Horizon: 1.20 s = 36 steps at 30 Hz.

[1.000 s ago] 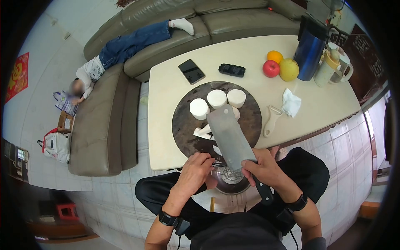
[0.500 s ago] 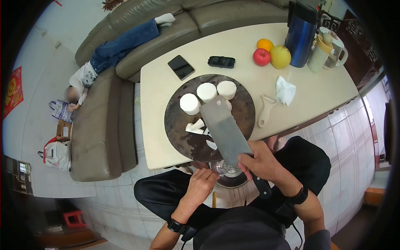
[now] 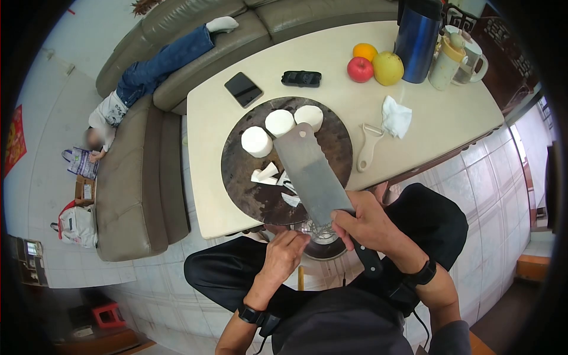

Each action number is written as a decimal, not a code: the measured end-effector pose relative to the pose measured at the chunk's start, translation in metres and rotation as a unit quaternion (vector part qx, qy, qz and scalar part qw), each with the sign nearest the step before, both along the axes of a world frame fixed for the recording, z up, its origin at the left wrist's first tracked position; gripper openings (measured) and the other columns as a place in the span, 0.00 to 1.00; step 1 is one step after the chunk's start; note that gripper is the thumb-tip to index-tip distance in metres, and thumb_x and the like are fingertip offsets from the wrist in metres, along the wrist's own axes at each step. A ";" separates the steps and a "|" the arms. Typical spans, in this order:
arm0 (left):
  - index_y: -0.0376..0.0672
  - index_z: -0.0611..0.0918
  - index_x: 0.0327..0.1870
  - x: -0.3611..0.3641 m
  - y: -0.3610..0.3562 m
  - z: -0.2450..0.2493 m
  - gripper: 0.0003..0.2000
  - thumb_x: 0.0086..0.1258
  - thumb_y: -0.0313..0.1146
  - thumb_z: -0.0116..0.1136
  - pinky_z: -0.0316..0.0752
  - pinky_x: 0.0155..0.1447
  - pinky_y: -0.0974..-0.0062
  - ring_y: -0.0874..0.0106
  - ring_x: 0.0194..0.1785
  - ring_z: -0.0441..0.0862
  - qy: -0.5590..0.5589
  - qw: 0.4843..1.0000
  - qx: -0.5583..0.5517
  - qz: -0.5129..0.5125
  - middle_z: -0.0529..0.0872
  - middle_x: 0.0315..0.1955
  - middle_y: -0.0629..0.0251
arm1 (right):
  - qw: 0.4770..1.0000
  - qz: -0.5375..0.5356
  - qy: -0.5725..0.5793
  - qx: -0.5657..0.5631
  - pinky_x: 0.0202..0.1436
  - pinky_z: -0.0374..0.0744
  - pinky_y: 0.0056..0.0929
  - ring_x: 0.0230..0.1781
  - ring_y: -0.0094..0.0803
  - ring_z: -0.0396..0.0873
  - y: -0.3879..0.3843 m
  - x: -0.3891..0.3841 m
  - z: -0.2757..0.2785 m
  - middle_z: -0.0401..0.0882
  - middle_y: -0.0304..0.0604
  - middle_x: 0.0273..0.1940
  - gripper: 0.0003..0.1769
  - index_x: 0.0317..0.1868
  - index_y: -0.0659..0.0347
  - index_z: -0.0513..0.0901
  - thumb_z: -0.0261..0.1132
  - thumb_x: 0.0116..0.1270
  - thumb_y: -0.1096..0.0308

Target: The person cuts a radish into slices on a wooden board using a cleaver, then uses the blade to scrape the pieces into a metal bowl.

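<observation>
My right hand is wrapped around the black handle of a cleaver, its broad blade slanting up and left above a round dark chopping board. Lower left of the blade, my left hand is closed with curled fingers by the table's front edge; what it holds, if anything, I cannot make out. Three thick white cylindrical pieces, peeled radish by their look, stand on the board: a left one, a middle one and a right one. Smaller white offcuts lie nearer me, partly hidden by the blade.
A peeler and crumpled white tissue lie right of the board. Behind are a phone, a black case, several fruits, a blue flask and jugs. Someone lies on the sofa.
The whole view has shifted, so the table and board appear farther left and slightly higher. My right hand still grips the cleaver, and my left hand stays curled near the table edge.
</observation>
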<state>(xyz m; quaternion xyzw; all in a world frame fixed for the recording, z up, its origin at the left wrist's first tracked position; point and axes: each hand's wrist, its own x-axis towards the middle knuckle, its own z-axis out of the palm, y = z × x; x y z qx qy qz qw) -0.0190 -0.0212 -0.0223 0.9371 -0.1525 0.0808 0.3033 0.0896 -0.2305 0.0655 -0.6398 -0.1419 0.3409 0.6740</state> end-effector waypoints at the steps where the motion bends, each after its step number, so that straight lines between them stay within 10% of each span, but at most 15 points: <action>1: 0.36 0.84 0.39 0.002 -0.002 0.005 0.09 0.58 0.19 0.67 0.81 0.43 0.65 0.58 0.39 0.85 0.001 1.000 0.000 -0.001 0.86 0.36 0.57 | 1.000 -0.004 0.003 0.000 0.18 0.72 0.24 0.14 0.23 0.74 0.000 0.000 0.000 0.75 0.40 0.19 0.08 0.33 0.72 0.73 0.54 0.66 0.74; 11: 0.34 0.83 0.51 0.042 0.016 0.033 0.16 0.61 0.19 0.65 0.77 0.54 0.63 0.54 0.51 0.80 -0.081 0.989 0.006 0.124 0.83 0.51 0.52 | 1.000 -0.027 -0.005 -0.012 0.19 0.70 0.22 0.14 0.23 0.73 -0.003 0.001 0.005 0.74 0.38 0.20 0.09 0.29 0.67 0.72 0.55 0.69 0.74; 36: 0.36 0.81 0.37 0.060 0.027 0.056 0.07 0.59 0.18 0.62 0.75 0.49 0.63 0.55 0.45 0.78 0.050 0.999 0.018 0.006 0.81 0.39 0.57 | 0.996 -0.009 -0.016 -0.084 0.20 0.73 0.22 0.16 0.20 0.72 -0.001 -0.003 0.000 0.73 0.37 0.22 0.06 0.36 0.68 0.74 0.55 0.71 0.75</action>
